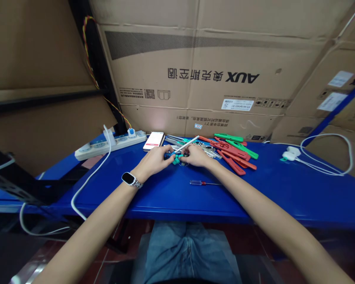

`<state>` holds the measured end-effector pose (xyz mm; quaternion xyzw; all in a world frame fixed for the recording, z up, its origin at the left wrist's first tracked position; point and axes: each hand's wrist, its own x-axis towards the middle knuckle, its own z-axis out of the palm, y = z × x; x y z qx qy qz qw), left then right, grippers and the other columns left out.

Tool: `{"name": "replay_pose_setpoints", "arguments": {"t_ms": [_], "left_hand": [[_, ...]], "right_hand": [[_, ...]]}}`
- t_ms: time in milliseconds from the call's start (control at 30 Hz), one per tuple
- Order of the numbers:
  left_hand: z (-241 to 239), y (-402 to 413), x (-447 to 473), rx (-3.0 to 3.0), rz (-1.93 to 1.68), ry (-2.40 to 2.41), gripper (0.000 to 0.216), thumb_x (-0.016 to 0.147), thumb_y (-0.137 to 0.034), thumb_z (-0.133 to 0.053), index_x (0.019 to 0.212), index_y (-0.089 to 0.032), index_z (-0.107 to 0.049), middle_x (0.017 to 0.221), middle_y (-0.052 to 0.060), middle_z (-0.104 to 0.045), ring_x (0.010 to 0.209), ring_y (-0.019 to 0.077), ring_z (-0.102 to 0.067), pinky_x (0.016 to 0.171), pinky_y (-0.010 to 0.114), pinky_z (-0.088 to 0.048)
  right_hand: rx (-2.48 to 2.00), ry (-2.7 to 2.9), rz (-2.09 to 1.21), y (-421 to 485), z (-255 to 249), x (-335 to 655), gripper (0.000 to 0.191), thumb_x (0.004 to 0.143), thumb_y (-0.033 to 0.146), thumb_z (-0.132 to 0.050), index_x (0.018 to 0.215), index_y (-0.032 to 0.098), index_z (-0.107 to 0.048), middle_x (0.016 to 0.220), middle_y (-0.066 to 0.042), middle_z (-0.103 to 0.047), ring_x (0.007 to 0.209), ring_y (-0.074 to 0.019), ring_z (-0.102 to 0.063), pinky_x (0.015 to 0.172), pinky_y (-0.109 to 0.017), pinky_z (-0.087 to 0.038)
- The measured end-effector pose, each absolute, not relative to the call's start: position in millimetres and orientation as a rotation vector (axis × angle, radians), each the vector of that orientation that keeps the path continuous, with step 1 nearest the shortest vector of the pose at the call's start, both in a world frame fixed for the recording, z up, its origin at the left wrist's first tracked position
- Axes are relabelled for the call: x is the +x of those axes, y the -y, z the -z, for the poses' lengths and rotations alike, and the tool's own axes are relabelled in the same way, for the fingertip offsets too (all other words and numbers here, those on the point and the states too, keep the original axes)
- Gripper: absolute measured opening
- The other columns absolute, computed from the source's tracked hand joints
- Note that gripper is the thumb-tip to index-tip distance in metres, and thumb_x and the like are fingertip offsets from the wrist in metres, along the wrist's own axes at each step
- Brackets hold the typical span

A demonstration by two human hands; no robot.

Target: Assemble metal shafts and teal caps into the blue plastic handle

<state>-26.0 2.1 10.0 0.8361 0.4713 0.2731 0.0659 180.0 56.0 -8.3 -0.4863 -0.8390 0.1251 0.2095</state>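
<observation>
My left hand (156, 161), with a watch (129, 179) on the wrist, is closed on the blue end of a slim silver rod (187, 145). The rod slants up and to the right, past the fingers of my right hand (196, 156). That hand is curled with its fingertips low, beside small teal pieces (176, 160); what it grips, if anything, is too small to make out. Behind both hands lies a pile of loose metal parts (211, 151). A screwdriver (197, 182) with a clear purple handle lies nearer to me on the blue table (165, 197).
Red plastic handles (232, 150) and green ones (229, 137) are heaped right of the pile. A phone (154, 141) lies behind my left hand, near a white power strip (115, 144). White charger and cable (291, 154) lie far right. Cardboard (207, 51) walls the back.
</observation>
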Motion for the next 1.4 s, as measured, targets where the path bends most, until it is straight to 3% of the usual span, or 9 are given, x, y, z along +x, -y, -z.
{"name": "replay_pose_setpoints", "arguments": {"t_ms": [167,300,433,600,833,1133,1400], "left_hand": [[-11,1,-26,2.568,-0.828,-1.413,0.025,0.091,-0.041,-0.052,0.100,-0.020,-0.062,0.069,0.000,-0.063,0.056,0.0153,-0.052,0.055,0.027,-0.032],[-11,1,-26,2.601,-0.838,-1.289,0.032,0.095,-0.047,-0.046,0.098,-0.020,-0.065,0.086,0.004,-0.070,0.070,0.0174,-0.060,0.062,0.027,-0.040],[-9,0,-26,2.675,-0.821,-1.155,0.035,0.097,-0.046,-0.043,0.104,-0.021,-0.066,0.100,0.006,-0.072,0.086,0.0206,-0.065,0.075,0.029,-0.046],[-8,-2,-27,2.731,-0.801,-1.181,0.034,0.096,-0.044,-0.045,0.105,-0.021,-0.068,0.103,0.006,-0.073,0.090,0.0219,-0.066,0.079,0.031,-0.047],[-8,-1,-26,2.769,-0.742,-1.194,0.035,0.097,-0.043,-0.046,0.107,-0.021,-0.071,0.101,0.008,-0.073,0.087,0.0220,-0.067,0.077,0.031,-0.048],[-5,-1,-26,3.041,-0.752,-1.243,0.039,0.100,-0.039,-0.041,0.101,-0.018,-0.074,0.085,0.006,-0.069,0.071,0.0177,-0.064,0.061,0.028,-0.041],[-4,-1,-26,3.166,-0.741,-1.230,0.038,0.100,-0.036,-0.040,0.098,-0.018,-0.074,0.080,0.005,-0.068,0.066,0.0156,-0.062,0.055,0.028,-0.036]], "right_hand": [[-1.147,1.971,-0.805,-51,6,200,0.021,0.075,0.033,-0.073,0.079,0.016,-0.062,0.077,-0.003,-0.067,0.073,-0.0159,-0.060,0.071,-0.030,-0.045],[-0.991,1.573,-1.195,-35,1,229,0.042,0.065,0.048,-0.079,0.084,0.019,-0.055,0.075,-0.001,-0.067,0.067,-0.0149,-0.061,0.062,-0.027,-0.043],[-0.913,1.328,-1.354,-20,-7,245,0.036,0.067,0.046,-0.074,0.083,0.022,-0.051,0.071,0.002,-0.059,0.066,-0.0137,-0.055,0.065,-0.028,-0.044],[-0.821,1.152,-1.405,-17,-11,242,0.027,0.066,0.039,-0.068,0.075,0.023,-0.049,0.065,0.002,-0.049,0.063,-0.0134,-0.049,0.065,-0.029,-0.045],[-0.840,1.194,-1.337,-16,-4,235,0.035,0.061,0.040,-0.081,0.079,0.019,-0.059,0.063,0.003,-0.059,0.061,-0.0111,-0.052,0.062,-0.026,-0.042],[-0.856,1.265,-1.368,-18,3,239,0.045,0.056,0.048,-0.087,0.074,0.017,-0.060,0.064,0.001,-0.066,0.058,-0.0108,-0.058,0.059,-0.025,-0.042],[-0.828,1.327,-1.380,-16,1,243,0.043,0.060,0.046,-0.088,0.072,0.018,-0.057,0.064,0.000,-0.070,0.059,-0.0113,-0.062,0.061,-0.025,-0.044]]}}
